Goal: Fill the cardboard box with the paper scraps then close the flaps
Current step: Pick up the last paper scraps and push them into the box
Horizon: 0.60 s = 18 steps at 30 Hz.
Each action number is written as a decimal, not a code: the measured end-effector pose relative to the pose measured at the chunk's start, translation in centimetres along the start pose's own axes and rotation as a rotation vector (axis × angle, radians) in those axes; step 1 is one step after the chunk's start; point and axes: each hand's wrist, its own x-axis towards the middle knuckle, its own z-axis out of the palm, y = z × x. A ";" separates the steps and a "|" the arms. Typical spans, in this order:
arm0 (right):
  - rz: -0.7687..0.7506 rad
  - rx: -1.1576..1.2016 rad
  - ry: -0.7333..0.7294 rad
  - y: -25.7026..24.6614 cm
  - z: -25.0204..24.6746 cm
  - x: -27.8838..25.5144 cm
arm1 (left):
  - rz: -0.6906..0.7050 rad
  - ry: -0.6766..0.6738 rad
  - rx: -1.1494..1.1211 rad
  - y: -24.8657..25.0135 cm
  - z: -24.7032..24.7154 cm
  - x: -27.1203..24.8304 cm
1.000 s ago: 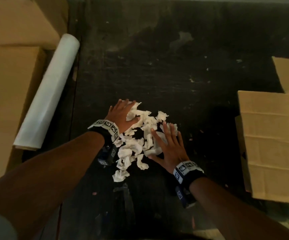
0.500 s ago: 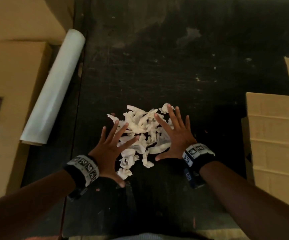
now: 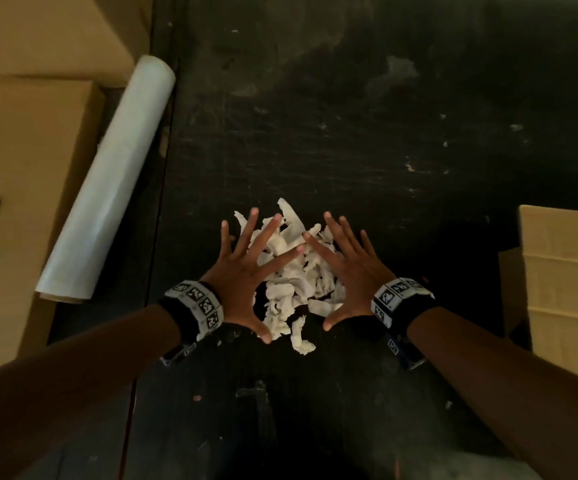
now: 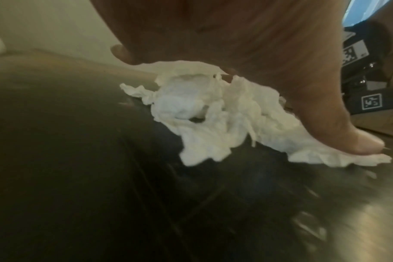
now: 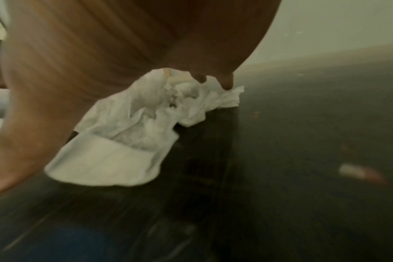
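Note:
A heap of white paper scraps lies on the dark table in front of me. My left hand spreads flat over the heap's left side, fingers straight and splayed. My right hand lies the same way on the right side. In the left wrist view the scraps sit under my palm, thumb tip touching them. The right wrist view shows scraps below the right palm. The cardboard box stands at the right edge, only its flap and side showing.
A white roll of film lies at the table's left edge. Large cardboard boxes stand to the left of it. Small paper crumbs dot the dark tabletop.
The left hand drew back from the heap's far left side and now lies flat on its near left. Both hands spread over the scraps, which sit more tightly bunched between them.

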 end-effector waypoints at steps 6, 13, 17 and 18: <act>-0.103 -0.085 0.003 -0.3 -1.7 1.2 | -0.046 -0.073 -0.147 -0.3 0.4 0.4; -0.247 -0.122 0.031 -2.0 -0.7 6.1 | -0.169 0.039 -0.277 0.5 3.8 -0.1; -0.225 -0.140 0.077 -2.4 0.9 5.5 | -0.158 0.084 -0.289 1.3 5.1 0.5; -0.223 -0.124 0.085 -2.5 1.4 5.3 | -0.158 0.095 -0.284 1.5 5.4 0.6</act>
